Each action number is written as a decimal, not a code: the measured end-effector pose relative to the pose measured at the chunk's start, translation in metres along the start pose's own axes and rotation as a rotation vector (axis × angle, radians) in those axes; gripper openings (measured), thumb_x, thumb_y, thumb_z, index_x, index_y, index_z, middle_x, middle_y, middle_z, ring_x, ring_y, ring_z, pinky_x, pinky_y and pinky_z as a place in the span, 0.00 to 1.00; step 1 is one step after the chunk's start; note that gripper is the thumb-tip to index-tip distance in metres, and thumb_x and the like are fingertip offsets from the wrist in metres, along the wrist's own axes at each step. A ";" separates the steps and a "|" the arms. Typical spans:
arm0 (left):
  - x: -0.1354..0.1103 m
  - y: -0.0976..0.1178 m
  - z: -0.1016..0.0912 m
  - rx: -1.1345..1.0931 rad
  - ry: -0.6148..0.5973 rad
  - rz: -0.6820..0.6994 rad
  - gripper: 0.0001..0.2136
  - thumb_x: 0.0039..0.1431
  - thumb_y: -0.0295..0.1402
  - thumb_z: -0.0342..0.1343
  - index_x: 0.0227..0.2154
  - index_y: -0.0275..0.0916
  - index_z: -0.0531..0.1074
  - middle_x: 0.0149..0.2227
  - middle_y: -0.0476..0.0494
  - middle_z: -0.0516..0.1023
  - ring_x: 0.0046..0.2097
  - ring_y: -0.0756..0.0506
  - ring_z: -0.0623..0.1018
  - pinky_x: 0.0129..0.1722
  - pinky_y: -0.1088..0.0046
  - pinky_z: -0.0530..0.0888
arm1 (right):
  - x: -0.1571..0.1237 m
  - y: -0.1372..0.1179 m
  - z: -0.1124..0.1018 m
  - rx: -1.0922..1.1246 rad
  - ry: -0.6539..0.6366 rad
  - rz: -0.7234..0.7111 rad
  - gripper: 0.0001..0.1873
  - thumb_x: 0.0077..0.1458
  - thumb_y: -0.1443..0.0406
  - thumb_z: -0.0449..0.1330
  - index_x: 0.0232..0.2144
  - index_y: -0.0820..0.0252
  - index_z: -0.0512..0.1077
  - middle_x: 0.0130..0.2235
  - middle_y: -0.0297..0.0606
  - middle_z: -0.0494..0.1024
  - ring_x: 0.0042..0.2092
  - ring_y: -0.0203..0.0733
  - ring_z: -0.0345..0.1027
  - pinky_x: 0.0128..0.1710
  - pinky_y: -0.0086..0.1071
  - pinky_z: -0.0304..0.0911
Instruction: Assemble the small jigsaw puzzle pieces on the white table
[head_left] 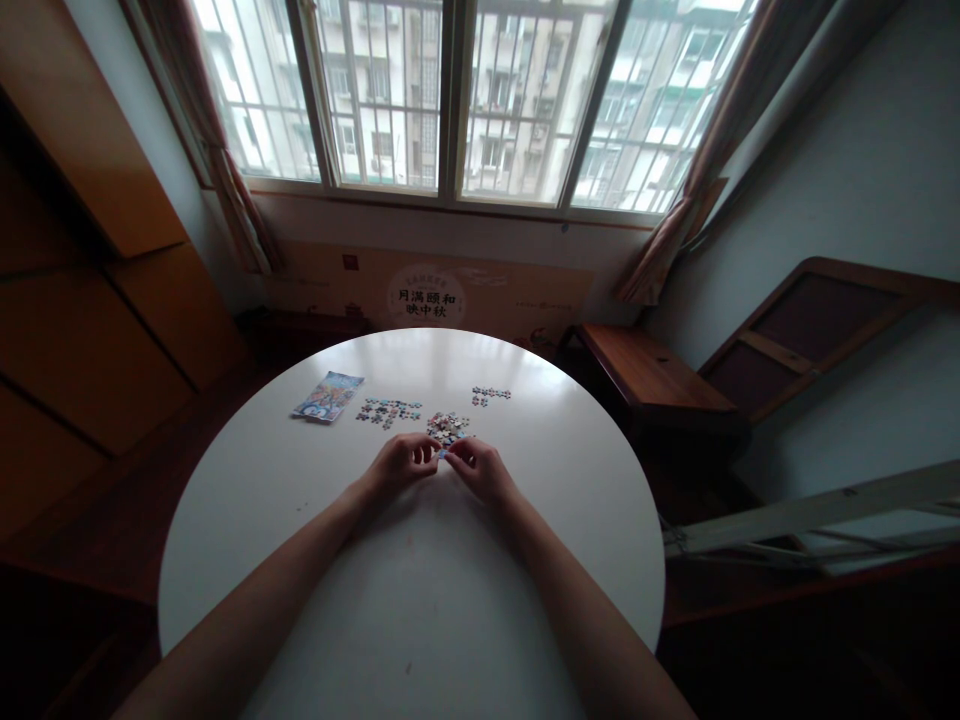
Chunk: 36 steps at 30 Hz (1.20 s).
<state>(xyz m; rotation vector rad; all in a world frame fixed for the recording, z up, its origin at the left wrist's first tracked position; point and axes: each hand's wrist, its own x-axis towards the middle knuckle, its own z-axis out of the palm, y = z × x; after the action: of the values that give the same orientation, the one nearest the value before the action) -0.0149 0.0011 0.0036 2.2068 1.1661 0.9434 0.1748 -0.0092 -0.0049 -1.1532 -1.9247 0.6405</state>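
My left hand (405, 457) and my right hand (480, 467) meet over the middle of a round white table (450, 600). Between their fingertips is a small bluish jigsaw piece (442, 454), pinched from both sides. Just beyond my hands lies a heap of jigsaw pieces (448, 427), its near edge partly covered by my fingers. To the left, more jigsaw pieces (386, 411) are spread out flat in a loose group. A smaller group of jigsaw pieces (490, 395) lies farther back on the right.
A colourful printed picture packet (328, 397) lies at the table's left. A wooden bench (652, 370) stands beyond the table's right edge, near a leaning wooden frame (795, 330). Barred windows (450, 100) with curtains fill the far wall; wooden cabinets (90, 300) stand left.
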 end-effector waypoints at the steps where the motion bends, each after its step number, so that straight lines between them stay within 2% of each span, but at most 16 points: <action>1: 0.000 0.001 0.000 0.002 0.003 -0.002 0.08 0.50 0.29 0.55 0.34 0.34 0.76 0.21 0.51 0.71 0.23 0.54 0.68 0.24 0.82 0.66 | 0.000 0.000 0.000 -0.004 0.004 -0.001 0.08 0.54 0.62 0.58 0.31 0.61 0.73 0.27 0.35 0.73 0.27 0.34 0.63 0.28 0.26 0.58; 12: 0.000 0.001 0.001 0.021 0.011 0.009 0.07 0.50 0.29 0.55 0.32 0.34 0.76 0.21 0.51 0.71 0.23 0.54 0.68 0.24 0.82 0.66 | -0.001 0.006 0.002 -0.006 -0.008 -0.030 0.05 0.52 0.66 0.58 0.31 0.61 0.73 0.27 0.34 0.73 0.27 0.34 0.63 0.28 0.26 0.58; 36: -0.002 0.002 0.001 0.085 0.001 0.029 0.08 0.51 0.31 0.56 0.35 0.36 0.76 0.23 0.50 0.73 0.24 0.53 0.69 0.26 0.80 0.67 | 0.000 -0.002 -0.001 -0.008 -0.029 0.011 0.05 0.49 0.68 0.57 0.28 0.62 0.73 0.26 0.34 0.73 0.28 0.34 0.63 0.29 0.26 0.58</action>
<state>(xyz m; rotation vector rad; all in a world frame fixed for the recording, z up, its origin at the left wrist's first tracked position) -0.0134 -0.0016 0.0041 2.2961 1.1978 0.9229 0.1748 -0.0102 -0.0027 -1.1663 -1.9482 0.6590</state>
